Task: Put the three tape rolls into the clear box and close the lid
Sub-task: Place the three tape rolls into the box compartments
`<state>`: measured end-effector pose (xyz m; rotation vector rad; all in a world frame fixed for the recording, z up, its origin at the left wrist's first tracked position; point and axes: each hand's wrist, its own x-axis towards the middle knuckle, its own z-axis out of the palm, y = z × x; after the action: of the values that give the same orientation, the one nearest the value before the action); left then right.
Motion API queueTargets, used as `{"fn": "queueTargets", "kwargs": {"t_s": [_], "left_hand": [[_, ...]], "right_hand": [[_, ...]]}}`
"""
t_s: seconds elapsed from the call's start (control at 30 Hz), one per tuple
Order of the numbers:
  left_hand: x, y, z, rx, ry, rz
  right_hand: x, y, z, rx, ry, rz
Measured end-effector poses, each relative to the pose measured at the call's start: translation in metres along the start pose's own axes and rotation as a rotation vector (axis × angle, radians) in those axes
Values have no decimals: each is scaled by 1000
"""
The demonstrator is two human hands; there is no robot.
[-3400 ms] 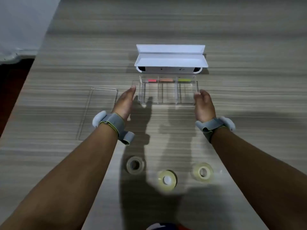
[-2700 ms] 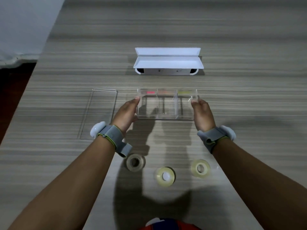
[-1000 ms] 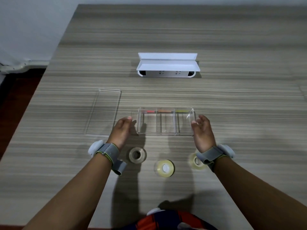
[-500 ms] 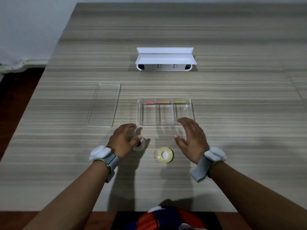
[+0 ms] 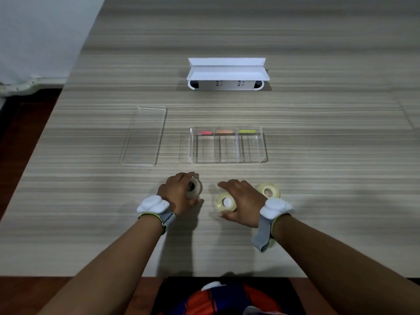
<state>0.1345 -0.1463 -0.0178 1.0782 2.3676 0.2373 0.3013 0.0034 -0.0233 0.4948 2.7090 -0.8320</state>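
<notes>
The clear box [image 5: 227, 161] stands open in the middle of the table, split into three compartments with pink, orange and yellow strips along its far wall. Its clear lid [image 5: 145, 135] lies flat to the left. My left hand [image 5: 179, 194] is closed around the left tape roll [image 5: 194, 187], tilting it off the table. My right hand [image 5: 243, 203] curls over the middle tape roll [image 5: 225, 202], fingers and thumb around its rim. The right tape roll [image 5: 269, 189] lies flat just beyond my right wrist, untouched.
A white open-lidded case [image 5: 227, 75] stands at the back of the table behind the clear box. The near table edge [image 5: 204, 275] runs just below my forearms. The left table edge drops to a dark floor.
Both hands let go of the clear box after pulling it nearer, then came back to the rolls. My left hand closed on the left roll and my right hand came down onto the middle roll.
</notes>
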Motion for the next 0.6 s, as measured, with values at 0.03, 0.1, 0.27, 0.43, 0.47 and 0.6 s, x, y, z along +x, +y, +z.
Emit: {"fn": "queueTargets", "kwargs": {"t_s": [0.03, 0.1, 0.27, 0.43, 0.47, 0.6], "left_hand": [[0, -1, 0, 7, -7, 2], [2, -1, 1, 25, -30, 7], [2, 4, -1, 52, -53, -2], [2, 5, -4, 34, -48, -16], [2, 6, -5, 11, -37, -15], [0, 11, -13, -101, 3, 25]], "right_hand": [[0, -1, 1, -29, -23, -1], [2, -1, 4, -87, -50, -3], [2, -2, 5, -82, -60, 22], [1, 3, 0, -28, -40, 64], [1, 3, -1, -23, -41, 72], [-1, 5, -4, -7, -48, 86]]}}
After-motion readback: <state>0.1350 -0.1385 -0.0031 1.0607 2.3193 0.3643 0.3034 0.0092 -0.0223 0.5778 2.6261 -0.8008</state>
